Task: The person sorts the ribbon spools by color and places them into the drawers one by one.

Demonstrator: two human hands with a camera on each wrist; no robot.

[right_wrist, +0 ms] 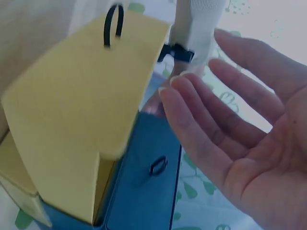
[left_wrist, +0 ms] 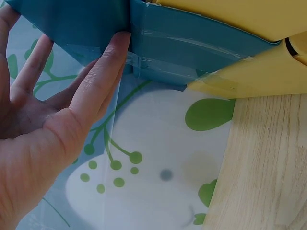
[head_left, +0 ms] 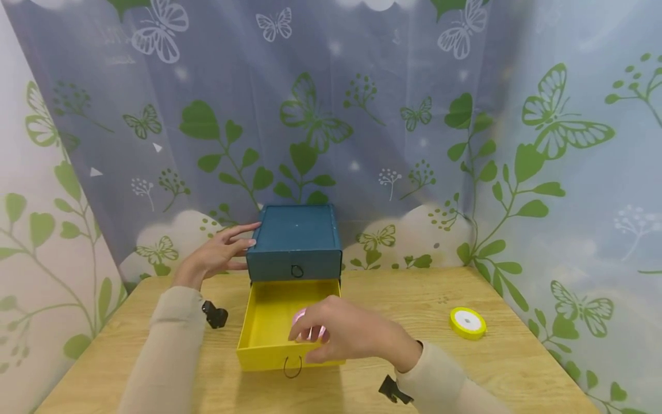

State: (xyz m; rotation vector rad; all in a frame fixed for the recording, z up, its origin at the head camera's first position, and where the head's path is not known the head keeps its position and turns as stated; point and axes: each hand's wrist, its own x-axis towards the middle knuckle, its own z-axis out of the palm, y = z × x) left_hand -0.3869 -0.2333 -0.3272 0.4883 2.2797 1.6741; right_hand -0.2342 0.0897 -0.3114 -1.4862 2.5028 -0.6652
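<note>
Fingers [head_left: 242, 229] on your left hand [head_left: 217, 256] are spread and pretty straight, with the tips resting against the left side of the blue box [head_left: 297, 228], so they're touching it but not wrapped around anything. Your right hand [head_left: 351, 330] is over the front part of the yellow drawer [head_left: 269, 316], which sits pulled well out from under the box's blue front. Those fingers are loosely bent with decent gaps between them, and your right wrist cam shows them holding nothing. The pink thing [head_left: 298, 317] is in the drawer toward the right, partly hidden behind your fingers, so I can't tell its full shape. You've got a black loop [head_left: 292, 368] on the drawer's front and another black pull [head_left: 297, 271] on the blue front above it. Way over to your right, well apart from the box, a yellow-rimmed spool [head_left: 468, 323] with a white middle lies flat on the wooden worktop [head_left: 403, 293]. You also have a black clip [head_left: 214, 314] by your left cuff, and behind it all hangs a butterfly-and-leaf curtain [head_left: 372, 155].
</note>
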